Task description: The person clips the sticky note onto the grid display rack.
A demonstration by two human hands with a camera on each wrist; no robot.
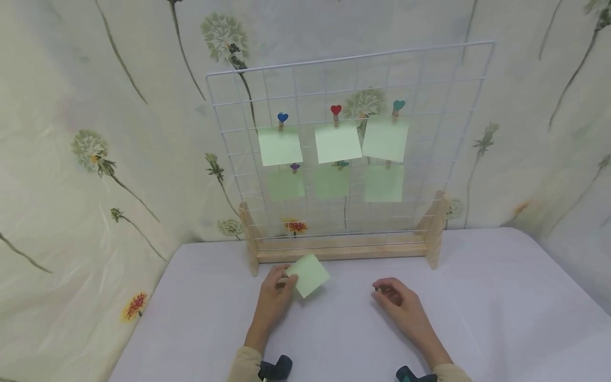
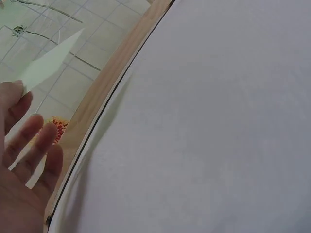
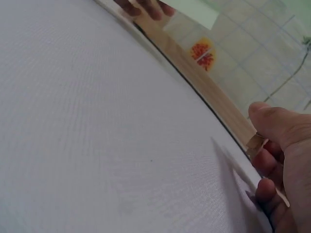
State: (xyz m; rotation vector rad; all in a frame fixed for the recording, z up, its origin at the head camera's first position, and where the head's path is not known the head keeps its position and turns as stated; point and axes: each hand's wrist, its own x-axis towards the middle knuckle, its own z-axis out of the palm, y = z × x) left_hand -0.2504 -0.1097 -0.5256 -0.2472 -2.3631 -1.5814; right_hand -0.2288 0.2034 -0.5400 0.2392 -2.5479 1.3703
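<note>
My left hand (image 1: 277, 292) pinches a pale green paper note (image 1: 309, 275) by its left corner, thumb in front, low before the stand's wooden base. In the left wrist view the note (image 2: 51, 63) tilts up from the thumb and forefinger, while the other fingers spread loosely. To the right, my right hand (image 1: 398, 302) holds a small wooden clothespin (image 3: 256, 143) between thumb and fingertips, over the white table. Most of the clothespin is hidden by the fingers; a dark bit shows at the fingertips in the head view.
A white wire grid (image 1: 429, 132) stands in a wooden base (image 1: 341, 252) at the table's (image 1: 334, 329) back. Several green notes (image 1: 280, 146) hang on it in two rows, with heart-topped clips, including a red one (image 1: 336, 110). A flower-patterned cloth (image 1: 95, 212) hangs behind.
</note>
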